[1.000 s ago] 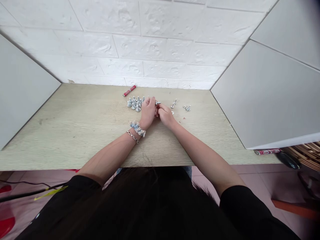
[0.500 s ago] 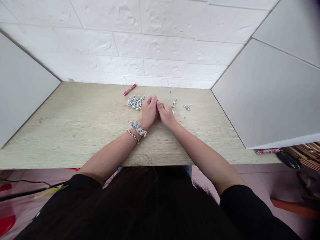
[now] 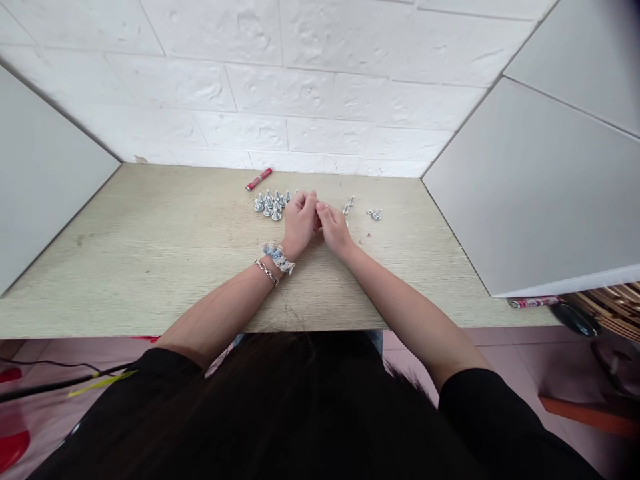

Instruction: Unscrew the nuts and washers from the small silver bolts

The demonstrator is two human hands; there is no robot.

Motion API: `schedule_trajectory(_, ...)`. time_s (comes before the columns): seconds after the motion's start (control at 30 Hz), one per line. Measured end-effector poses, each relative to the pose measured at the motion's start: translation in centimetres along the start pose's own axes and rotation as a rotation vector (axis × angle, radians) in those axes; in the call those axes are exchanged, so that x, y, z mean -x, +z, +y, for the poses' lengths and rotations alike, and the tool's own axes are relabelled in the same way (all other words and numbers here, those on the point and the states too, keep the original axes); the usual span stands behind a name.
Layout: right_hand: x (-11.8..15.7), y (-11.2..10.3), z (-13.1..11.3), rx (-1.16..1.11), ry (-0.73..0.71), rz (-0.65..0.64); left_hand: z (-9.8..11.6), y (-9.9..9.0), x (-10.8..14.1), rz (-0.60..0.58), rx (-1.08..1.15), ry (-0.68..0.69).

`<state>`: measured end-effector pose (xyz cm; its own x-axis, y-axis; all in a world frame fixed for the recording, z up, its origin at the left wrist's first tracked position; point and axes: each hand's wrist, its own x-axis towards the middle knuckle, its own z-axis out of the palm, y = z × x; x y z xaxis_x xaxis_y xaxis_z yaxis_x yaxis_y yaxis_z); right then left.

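My left hand (image 3: 300,217) and my right hand (image 3: 335,225) meet over the middle of the wooden tabletop (image 3: 200,267), fingertips together. Both are closed, and whatever they pinch is hidden behind the fingers. Just left of my left hand stands a cluster of several silver bolts (image 3: 269,205), shanks pointing up, with what look like washers or nuts on them. Beyond my right hand lie loose bolts (image 3: 350,202), partly covered by its fingers. Farther right is another bolt (image 3: 377,215) with a small nut (image 3: 369,212) beside it.
A red tube (image 3: 259,179) lies near the white brick wall (image 3: 310,127). Grey panels rise on the left (image 3: 45,173) and the right (image 3: 540,187). At the right edge are a second red tube (image 3: 534,303), a dark rounded object (image 3: 575,319) and a woven basket (image 3: 615,308).
Both hands have shifted very slightly to the right, and the right fingers have changed position a little. The bolts on the table stay where they were.
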<state>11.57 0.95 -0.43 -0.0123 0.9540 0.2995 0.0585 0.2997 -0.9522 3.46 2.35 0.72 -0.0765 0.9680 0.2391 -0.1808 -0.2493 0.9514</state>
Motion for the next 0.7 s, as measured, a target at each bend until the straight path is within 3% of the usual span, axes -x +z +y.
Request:
schedule_trajectory(0.27,-0.12,-0.11,-0.06,0.069,0.014,-0.001,-0.68,-0.12,-0.20,-0.012,-0.013,0.003)
schedule_trajectory(0.53,-0.41,0.06,0.52,-0.038,0.036,-0.036,-0.23,-0.19,-0.32,0.039,-0.090,0.040)
schedule_trajectory(0.7,-0.30,-0.05,0.50,-0.037,0.025,-0.040,-0.39,-0.18,-0.29,0.006,-0.074,0.022)
